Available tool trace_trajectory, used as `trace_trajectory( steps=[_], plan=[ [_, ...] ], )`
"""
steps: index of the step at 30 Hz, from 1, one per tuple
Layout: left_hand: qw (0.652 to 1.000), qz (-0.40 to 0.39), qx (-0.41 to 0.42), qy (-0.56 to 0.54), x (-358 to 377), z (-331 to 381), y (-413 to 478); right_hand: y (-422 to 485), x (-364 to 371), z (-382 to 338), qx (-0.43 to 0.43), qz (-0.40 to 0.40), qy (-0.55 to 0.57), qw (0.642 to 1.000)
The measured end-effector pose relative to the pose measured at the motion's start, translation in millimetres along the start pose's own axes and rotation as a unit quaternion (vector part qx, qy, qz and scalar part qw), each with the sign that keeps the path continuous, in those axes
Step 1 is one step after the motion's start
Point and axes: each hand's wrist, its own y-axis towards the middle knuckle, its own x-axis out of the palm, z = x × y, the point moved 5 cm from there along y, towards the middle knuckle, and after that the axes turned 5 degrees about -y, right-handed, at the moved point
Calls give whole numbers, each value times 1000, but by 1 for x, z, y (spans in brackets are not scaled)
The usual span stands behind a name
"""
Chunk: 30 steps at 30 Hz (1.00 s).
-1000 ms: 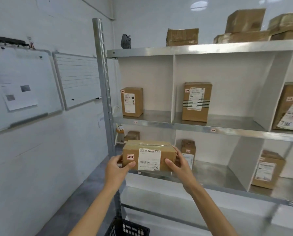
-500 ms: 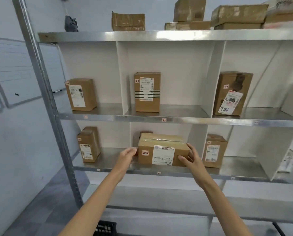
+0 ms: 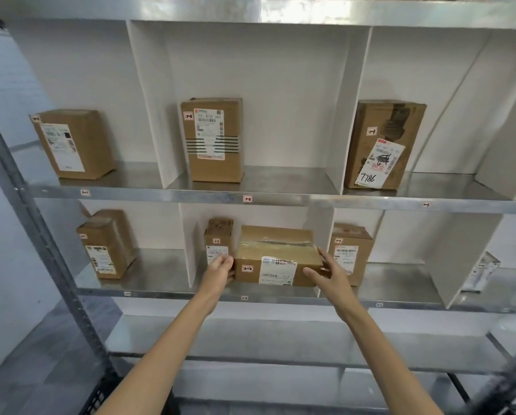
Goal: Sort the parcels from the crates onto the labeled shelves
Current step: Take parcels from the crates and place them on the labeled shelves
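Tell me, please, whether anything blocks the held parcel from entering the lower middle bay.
Nothing visible does: the parcel is at that bay's mouth, right of a small upright box; behind it is hidden.

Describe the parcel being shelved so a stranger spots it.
On the shelving, find the lower stocked row, second compartment from left. The parcel lies flat between the left hand and right hand. Unlike neighbouring upright boxes, it is wide and low.

One wide-angle view from your head, facing the shelves (image 3: 280,200) nearly square on, close in, tilted a little downward, floor (image 3: 32,381) showing at lower left
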Motion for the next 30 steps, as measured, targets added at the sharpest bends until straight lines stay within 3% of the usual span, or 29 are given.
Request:
trace_trajectory(
  steps=[10,17,30],
  plan=[
    [996,-8,-78,30,-2,-58,90,80,37,62,109,40,10,993],
    [991,-26,-73,108,5,-78,145,131,58,100,152,81,4,985],
    [974,53,-186,114,7,-157,205,163,85,189,280,69,-21,957]
  ],
)
